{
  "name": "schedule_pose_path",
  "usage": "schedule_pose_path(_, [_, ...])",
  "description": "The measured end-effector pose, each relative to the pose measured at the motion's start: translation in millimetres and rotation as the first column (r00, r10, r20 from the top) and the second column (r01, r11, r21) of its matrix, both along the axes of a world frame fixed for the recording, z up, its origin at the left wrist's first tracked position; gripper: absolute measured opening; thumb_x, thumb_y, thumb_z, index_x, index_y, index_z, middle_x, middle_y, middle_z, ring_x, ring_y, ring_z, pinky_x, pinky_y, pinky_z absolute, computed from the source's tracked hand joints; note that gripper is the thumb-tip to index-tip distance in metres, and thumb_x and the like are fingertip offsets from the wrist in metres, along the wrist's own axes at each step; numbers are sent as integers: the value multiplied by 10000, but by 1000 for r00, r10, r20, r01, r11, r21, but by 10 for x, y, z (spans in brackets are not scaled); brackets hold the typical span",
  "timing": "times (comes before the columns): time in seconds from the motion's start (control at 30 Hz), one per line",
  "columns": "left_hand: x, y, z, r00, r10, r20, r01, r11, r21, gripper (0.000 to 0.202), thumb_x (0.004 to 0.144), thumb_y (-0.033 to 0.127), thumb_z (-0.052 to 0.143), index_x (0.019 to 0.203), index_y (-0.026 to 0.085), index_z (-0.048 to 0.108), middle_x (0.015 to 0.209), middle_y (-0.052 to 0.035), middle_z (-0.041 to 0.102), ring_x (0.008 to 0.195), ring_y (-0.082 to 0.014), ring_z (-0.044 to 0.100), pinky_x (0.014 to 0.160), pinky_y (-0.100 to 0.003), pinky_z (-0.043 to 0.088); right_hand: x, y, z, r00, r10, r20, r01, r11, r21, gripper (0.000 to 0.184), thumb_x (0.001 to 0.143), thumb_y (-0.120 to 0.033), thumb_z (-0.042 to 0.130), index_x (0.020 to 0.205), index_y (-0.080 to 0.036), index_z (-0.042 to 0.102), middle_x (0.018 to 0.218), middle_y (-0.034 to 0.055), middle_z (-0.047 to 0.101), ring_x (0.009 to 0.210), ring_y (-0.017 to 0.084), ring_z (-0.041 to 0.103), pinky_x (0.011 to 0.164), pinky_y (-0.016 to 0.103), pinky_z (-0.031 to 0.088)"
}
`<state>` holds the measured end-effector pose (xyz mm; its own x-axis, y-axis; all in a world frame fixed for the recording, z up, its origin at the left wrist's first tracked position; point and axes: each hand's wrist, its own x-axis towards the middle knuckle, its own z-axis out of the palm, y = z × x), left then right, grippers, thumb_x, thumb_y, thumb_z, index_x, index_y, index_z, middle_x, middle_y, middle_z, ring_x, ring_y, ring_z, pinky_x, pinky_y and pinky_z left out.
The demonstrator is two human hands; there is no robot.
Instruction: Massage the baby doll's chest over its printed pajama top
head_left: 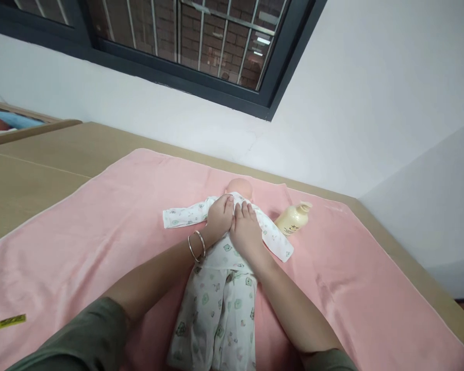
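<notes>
Cannot see the part of the white, green-printed cloth top point(224, 256) beneath the bare left hand point(219, 216) and bare right hand point(246, 231). Cannot follow the matching loose white trousers point(216, 319) past the bottom edge. Cannot read the tiny dark print on the pale-yellow plastic pump bottle point(293, 220), nor the blurred lettering on the flat yellow strip point(5, 323), cut off at left.

The left forearm point(158, 278) and right forearm point(294, 306) slant inward toward the far edge of the worktop point(58, 152). The left hand point(219, 216) angles inward, fingers partly hidden; close beside it, the right hand point(247, 229) lies palm down, fingers extended forward.
</notes>
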<state>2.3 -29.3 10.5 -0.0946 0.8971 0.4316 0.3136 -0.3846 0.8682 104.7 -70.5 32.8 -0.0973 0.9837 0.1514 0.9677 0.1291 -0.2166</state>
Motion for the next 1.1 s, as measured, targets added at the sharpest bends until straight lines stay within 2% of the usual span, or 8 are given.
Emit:
schedule_pose_path(0.2, [25, -3, -32, 994, -15, -111, 17, 1000, 18, 350, 1029, 333, 368, 1139, 177, 661, 1172, -137, 750, 1107, -276, 693, 1012, -451, 539, 354, 282, 4, 976, 135, -173, -144, 989, -41, 611, 1067, -416, 342, 1599, -116, 370, 1706, 152, 252, 1599, 309, 178, 1291, 515, 156])
schedule_pose_path(0.3, [59, -30, -71, 966, -5, -259, 19, 998, 52, 365, 977, 262, 439, 1258, 144, 641, 1289, -162, 714, 1237, -296, 651, 1117, -485, 494, 483, 365, 26, 973, 111, -203, -127, 990, -68, 605, 1072, -433, 326, 1592, -128, 386, 1704, 149, 265, 1601, 290, 177, 1291, 485, 164])
schedule_pose_path(0.4, [68, -29, -98, 917, 14, -399, 24, 996, 89, 428, 953, 213, 444, 1336, 120, 612, 1348, -170, 686, 1313, -297, 605, 1185, -496, 437, 433, 297, 63, 988, 11, -155, -26, 995, -100, 612, 1073, -427, 321, 1600, -119, 364, 1691, 171, 295, 1591, 305, 213, 1281, 483, 182])
schedule_pose_path(0.53, [8, 81, -102, 868, -39, -495, 76, 996, 54, 500, 974, 212, 378, 1421, 80, 560, 1438, -175, 633, 1396, -287, 539, 1223, -486, 388, 193, 87, 115, 991, -126, -42, 121, 988, -98, 624, 1074, -344, 287, 1587, 10, 324, 1636, 273, 353, 1564, 334, 282, 1260, 457, 238])
schedule_pose_path(0.67, [-62, 193, -97, 817, -114, -566, 136, 991, -3, 513, 1001, 237, 325, 1417, 60, 567, 1513, -178, 571, 1437, -271, 502, 1253, -464, 336, 35, -62, 153, 995, -99, 18, 100, 992, -75, 593, 1062, -285, 305, 1578, 3, 360, 1631, 266, 369, 1557, 344, 300, 1262, 455, 244])
schedule_pose_path(0.83, [-12, 115, -78, 744, -66, -665, 97, 995, 10, 508, 1017, 224, 315, 1424, 25, 545, 1511, -226, 555, 1459, -305, 475, 1234, -491, 337, 193, 35, 175, 999, -7, -50, 2, 995, -100, 561, 1043, -259, 339, 1558, -56, 431, 1624, 208, 414, 1540, 297, 350, 1258, 406, 263])
schedule_pose_path(0.97, [88, -38, -95, 666, -55, -744, 98, 995, 14, 500, 986, 192, 387, 1396, -49, 541, 1498, -320, 518, 1476, -370, 443, 1222, -515, 327, 390, 230, 118, 994, -30, -103, 20, 995, -100, 569, 1059, -334, 325, 1557, -79, 426, 1628, 196, 415, 1545, 288, 332, 1255, 451, 246])
schedule_pose_path(1.1, [111, -85, -88, 637, -53, -769, 142, 989, 50, 488, 970, 172, 389, 1391, -9, 558, 1490, -290, 540, 1482, -378, 427, 1203, -546, 339, 390, 266, 80, 996, -62, -62, 58, 997, -59, 558, 1065, -320, 287, 1538, -69, 442, 1596, 199, 462, 1523, 305, 366, 1253, 507, 224])
